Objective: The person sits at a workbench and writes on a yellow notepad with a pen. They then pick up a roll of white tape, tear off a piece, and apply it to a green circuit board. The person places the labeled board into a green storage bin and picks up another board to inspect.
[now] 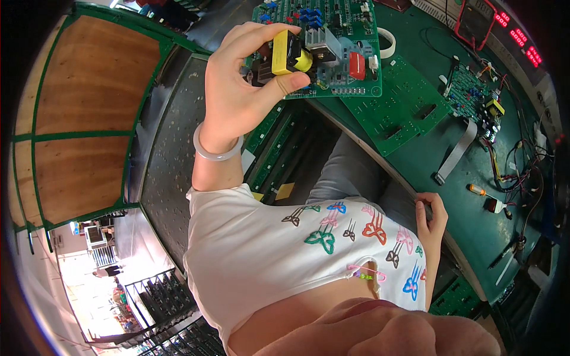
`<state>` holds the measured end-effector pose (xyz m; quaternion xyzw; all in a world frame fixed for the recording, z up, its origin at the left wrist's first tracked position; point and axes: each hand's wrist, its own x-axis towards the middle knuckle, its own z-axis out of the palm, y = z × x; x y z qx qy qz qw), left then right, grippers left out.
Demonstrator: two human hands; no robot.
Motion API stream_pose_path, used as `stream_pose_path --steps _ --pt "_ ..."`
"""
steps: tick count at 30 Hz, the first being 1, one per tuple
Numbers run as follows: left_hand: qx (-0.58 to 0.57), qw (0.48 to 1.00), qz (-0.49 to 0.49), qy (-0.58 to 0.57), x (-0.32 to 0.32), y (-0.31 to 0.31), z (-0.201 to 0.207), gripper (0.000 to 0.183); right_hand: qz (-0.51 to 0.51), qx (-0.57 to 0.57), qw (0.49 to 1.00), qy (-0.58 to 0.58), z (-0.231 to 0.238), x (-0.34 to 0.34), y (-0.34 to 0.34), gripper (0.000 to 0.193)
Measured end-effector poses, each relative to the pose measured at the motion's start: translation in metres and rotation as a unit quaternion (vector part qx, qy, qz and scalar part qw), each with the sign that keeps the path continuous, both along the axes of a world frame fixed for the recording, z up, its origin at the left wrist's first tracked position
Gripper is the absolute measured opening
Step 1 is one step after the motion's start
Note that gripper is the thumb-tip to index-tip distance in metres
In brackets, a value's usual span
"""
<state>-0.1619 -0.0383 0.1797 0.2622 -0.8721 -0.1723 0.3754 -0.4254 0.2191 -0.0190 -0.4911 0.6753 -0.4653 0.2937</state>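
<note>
Up in the middle, my left hand (237, 77) grips a green circuit board (367, 40) by a yellow-and-black transformer (281, 53). My thumb and forefinger press on either side of it. The board is crowded with parts: a silver heat sink (323, 43), a red block component (357, 65) and several blue ones. My other fingers are mostly hidden behind the hand and the board. At the green bench's near edge rests my right hand (432, 215), its thumb and fingers slightly bent and apart, with nothing seen in it.
On the bench (433, 172) lie a bare-looking green board (392, 113), another populated board (469, 89) with wires, a grey ribbon cable (457, 153) and an orange-handled screwdriver (477, 190). A red-framed meter (475, 24) stands behind. More boards (285, 142) are stacked below the bench edge.
</note>
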Motion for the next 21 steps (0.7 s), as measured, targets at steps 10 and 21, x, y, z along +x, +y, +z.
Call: stream_pose_path --steps 10,21 --pt "-0.094 0.992 0.054 -0.070 0.003 -0.028 -0.015 0.049 -0.004 -0.005 1.000 -0.005 -0.001 0.000 -0.002 0.010" --pt "-0.075 0.993 0.052 -0.073 0.007 -0.034 -0.039 0.053 -0.002 0.009 1.000 -0.017 0.000 0.000 -0.003 0.008"
